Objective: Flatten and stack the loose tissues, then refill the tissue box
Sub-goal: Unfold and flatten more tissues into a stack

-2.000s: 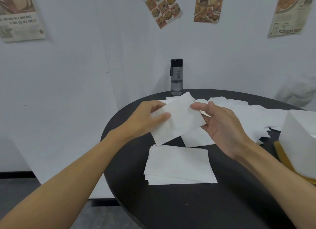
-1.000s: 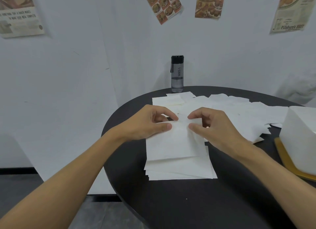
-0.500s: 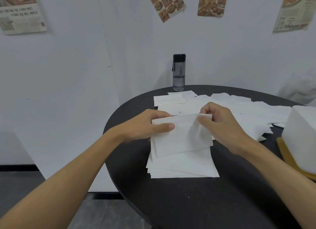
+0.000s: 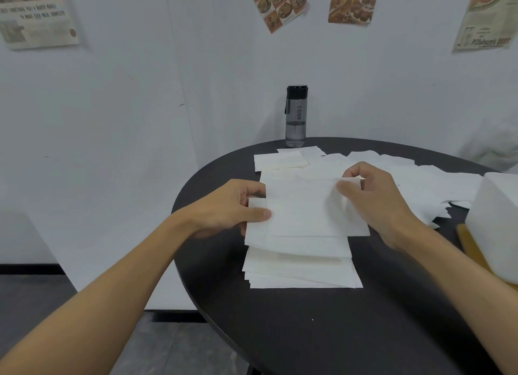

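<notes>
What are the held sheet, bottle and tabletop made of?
Tissue: thin soft paper, matte; it curls where the right hand pinches it.
Bottle: probably tinted clear plastic, glossy; the water level shows through.
Table: dark matte top, maybe laminate; no grain visible.

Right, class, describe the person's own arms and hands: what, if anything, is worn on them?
Both arms are bare as far up as the picture shows: no sleeve reaches the left forearm or the right forearm. The left hand and right hand wear no gloves; no watch, bracelet or ring is visible.
</notes>
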Demonstrator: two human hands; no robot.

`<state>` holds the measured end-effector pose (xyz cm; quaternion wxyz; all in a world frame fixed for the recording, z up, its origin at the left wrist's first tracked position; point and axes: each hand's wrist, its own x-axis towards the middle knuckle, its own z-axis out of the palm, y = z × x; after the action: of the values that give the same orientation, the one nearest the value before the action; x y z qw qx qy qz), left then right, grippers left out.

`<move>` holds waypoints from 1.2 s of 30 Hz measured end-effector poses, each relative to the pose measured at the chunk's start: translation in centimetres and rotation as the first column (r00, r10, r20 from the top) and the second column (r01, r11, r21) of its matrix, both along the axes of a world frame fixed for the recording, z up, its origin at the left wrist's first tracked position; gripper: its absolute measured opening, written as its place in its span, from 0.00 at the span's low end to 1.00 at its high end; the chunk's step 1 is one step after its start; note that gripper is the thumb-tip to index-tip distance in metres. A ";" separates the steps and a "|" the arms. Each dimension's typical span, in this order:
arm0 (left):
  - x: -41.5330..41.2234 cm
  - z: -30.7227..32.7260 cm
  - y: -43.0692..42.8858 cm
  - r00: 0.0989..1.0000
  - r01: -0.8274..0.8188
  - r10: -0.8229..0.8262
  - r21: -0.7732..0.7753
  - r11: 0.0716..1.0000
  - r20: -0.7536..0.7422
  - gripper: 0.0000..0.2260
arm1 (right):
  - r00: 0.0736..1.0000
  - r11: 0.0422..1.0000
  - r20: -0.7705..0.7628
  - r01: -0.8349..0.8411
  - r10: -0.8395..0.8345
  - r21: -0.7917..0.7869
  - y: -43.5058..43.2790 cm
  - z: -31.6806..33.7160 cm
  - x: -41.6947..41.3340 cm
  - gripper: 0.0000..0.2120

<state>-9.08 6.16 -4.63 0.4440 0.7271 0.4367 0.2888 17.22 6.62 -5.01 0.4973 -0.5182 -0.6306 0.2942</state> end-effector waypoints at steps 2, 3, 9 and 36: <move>-0.2 -0.1 -0.2 0.996 0.032 -0.034 -0.028 0.999 -0.085 0.12 | 0.996 0.998 0.070 -0.048 0.050 -0.030 -0.1 0.1 0.1 0.05; -0.2 -0.2 -0.2 0.988 0.056 -0.061 -0.037 0.998 -0.142 0.12 | 0.987 0.996 0.139 -0.075 0.080 -0.046 -0.2 0.0 0.1 0.05; 0.0 -1.3 0.0 0.964 -0.072 0.116 0.186 0.980 -0.239 0.06 | 0.939 0.987 0.307 -0.131 0.154 -0.094 -0.5 -0.3 -0.1 0.06; 0.1 -2.9 0.8 0.948 -0.065 0.151 0.295 0.953 -0.280 0.02 | 0.730 0.892 0.516 -0.329 0.449 -0.310 -0.4 -2.0 0.2 0.06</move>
<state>-8.95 6.93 -7.53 0.2480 0.7930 0.4927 0.2587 17.41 6.27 -6.97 0.1566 -0.4843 -0.8130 0.2827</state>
